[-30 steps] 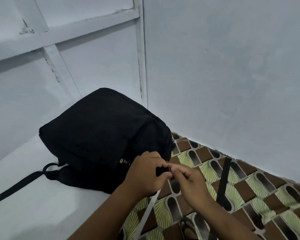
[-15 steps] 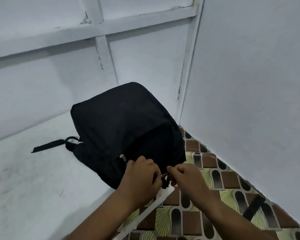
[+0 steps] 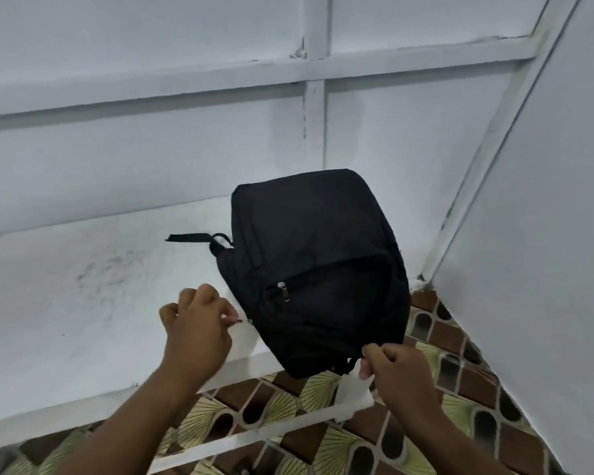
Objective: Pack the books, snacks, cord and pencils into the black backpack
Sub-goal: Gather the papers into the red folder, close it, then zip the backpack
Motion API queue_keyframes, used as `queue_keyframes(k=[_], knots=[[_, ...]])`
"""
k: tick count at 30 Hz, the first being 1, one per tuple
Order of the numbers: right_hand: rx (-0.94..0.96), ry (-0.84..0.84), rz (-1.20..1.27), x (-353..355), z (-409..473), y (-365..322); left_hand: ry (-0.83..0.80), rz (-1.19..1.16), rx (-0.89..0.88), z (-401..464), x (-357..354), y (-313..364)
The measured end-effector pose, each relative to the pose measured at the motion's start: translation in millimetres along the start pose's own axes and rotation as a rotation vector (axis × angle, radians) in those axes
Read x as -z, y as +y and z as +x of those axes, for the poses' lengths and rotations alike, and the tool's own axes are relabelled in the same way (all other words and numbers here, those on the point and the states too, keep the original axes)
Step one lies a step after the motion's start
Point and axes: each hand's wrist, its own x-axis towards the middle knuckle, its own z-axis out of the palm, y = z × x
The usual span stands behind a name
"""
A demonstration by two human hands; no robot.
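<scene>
The black backpack (image 3: 316, 262) lies on a white ledge (image 3: 93, 303), its near end hanging over the ledge's edge. My left hand (image 3: 196, 323) is beside the bag's left side and pinches a small zipper pull between thumb and fingers. At the bag's near corner, my right hand (image 3: 398, 371) pinches the fabric. A second, silver zipper pull (image 3: 283, 291) hangs on the front pocket. No books, snacks, cord or pencils are in view.
A black strap (image 3: 189, 238) sticks out to the left of the bag. White walls close in behind and on the right. Below the ledge is a white rail (image 3: 254, 437) and a patterned brown-and-green floor (image 3: 436, 341).
My hands were together at the bag's near edge; now they are apart. The left hand has drawn the zipper pull leftward along the bag, while the right stays at the corner.
</scene>
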Motion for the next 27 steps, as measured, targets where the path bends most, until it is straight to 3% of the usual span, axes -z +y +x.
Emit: queue_keyframes(k=[8, 14, 17, 21, 24, 27], knots=[[-0.135, 0.092, 0.106, -17.7, 8.0, 8.7, -0.072, -0.052, 0.136, 74.5, -17.2, -29.7], [-0.424, 0.161, 0.411, -37.2, 4.2, -12.5, -0.120, -0.257, -0.150, 116.2, -31.8, -41.2], [-0.362, 0.228, 0.444, -50.6, 5.4, -34.6, -0.129, -0.408, -0.302, 138.8, -26.9, -42.6], [-0.259, 0.387, 0.451, -79.7, 2.1, -62.6, -0.195, -0.622, -0.359, 184.5, -17.8, -46.1], [-0.244, 0.508, 0.336, -105.8, -5.0, -70.9, -0.246, -0.494, -0.337, 228.0, -19.3, -38.2], [-0.249, 0.515, 0.271, -117.4, -11.0, -78.9, -0.351, -0.398, -0.277, 266.2, -29.5, -27.4]])
